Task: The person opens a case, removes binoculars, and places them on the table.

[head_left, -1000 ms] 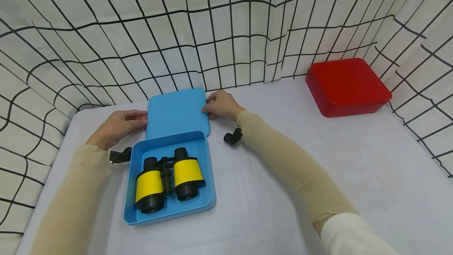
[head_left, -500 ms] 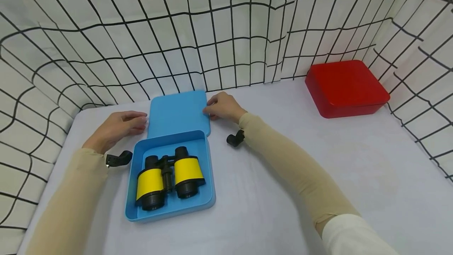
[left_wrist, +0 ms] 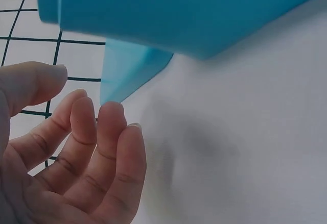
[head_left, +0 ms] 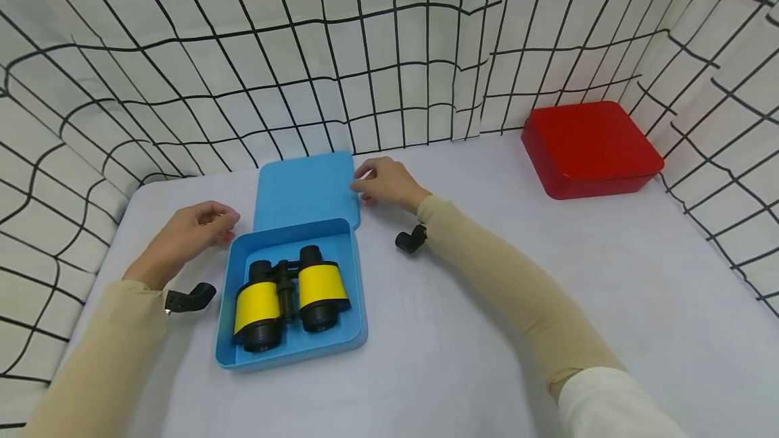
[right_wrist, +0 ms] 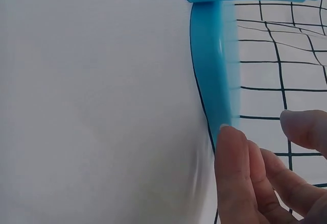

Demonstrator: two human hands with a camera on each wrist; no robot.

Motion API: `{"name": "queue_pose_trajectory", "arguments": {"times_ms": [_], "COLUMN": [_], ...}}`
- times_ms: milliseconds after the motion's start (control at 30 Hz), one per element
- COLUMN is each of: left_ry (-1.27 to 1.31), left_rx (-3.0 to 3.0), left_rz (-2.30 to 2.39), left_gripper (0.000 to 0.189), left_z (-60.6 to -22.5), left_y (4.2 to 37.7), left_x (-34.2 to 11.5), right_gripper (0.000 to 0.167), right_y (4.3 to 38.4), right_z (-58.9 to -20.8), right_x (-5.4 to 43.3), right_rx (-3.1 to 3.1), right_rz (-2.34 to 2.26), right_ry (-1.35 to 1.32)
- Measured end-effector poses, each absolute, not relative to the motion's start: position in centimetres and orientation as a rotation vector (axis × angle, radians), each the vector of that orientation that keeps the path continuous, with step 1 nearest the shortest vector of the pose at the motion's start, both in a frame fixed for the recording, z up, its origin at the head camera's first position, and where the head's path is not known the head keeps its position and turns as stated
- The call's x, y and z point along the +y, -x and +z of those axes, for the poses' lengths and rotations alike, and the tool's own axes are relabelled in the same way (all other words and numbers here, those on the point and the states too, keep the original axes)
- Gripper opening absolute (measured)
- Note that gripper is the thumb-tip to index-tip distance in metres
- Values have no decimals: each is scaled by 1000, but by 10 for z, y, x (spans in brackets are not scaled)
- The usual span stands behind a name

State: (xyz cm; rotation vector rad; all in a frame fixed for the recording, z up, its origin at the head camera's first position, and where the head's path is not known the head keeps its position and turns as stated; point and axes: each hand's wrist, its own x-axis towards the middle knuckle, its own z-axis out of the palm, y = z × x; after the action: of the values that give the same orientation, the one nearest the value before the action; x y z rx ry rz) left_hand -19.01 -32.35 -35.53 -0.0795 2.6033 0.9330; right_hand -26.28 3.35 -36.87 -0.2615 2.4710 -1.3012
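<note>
Black binoculars with yellow barrels point(head_left: 322, 284) lie in an open blue box point(head_left: 359, 316) on the white table. Behind it, its far edge toward the mesh, lies a flat blue lid point(head_left: 307, 188). Left of the lid, my left hand point(head_left: 191, 235) is apart from it, fingers loosely bent around nothing; the left wrist view shows a gap between the fingertips point(left_wrist: 111, 112) and the box. At the lid's right edge is my right hand point(head_left: 389, 184). In the right wrist view its fingertips point(right_wrist: 232, 137) are at the lid's side, with the thumb apart; whether they touch cannot be told.
A closed red box point(head_left: 590, 147) stands at the back right corner. Black wire mesh point(head_left: 414, 80) over white sheeting walls the table at the back and both sides. Each wrist carries a small black camera mount point(head_left: 191, 297).
My left hand has drawn back from the lid's left edge, moving left and toward me. The right hand has stayed beside the lid, and the binoculars have not moved in the box.
</note>
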Motion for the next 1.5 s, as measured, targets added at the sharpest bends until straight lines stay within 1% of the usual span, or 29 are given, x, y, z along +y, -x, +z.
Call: {"name": "queue_pose_trajectory", "arguments": {"times_ms": [167,467,700,967,1500], "left_ry": [85,-63,-147,-129,-208], "left_rx": [2636,2888,3026,3051,3063], "left_rz": [973,836,733,692,560], "left_gripper": [72,52,44,42,40], "left_z": [-357,-361,-362,-364,-359], "left_y": [182,159,139,127,112], "left_x": [-320,-309,-295,-299,-299], "right_gripper": [33,28,25,26,25], "right_y": [260,245,238,231,211], "right_z": [-367,-361,-357,-356,-339], "right_x": [37,37,39,36,24], "right_rx": [2454,2475,2517,2518,2629], "right_rz": [-1342,-1374,-1386,-1379,-1315], "right_ry": [290,402,480,623,867]}}
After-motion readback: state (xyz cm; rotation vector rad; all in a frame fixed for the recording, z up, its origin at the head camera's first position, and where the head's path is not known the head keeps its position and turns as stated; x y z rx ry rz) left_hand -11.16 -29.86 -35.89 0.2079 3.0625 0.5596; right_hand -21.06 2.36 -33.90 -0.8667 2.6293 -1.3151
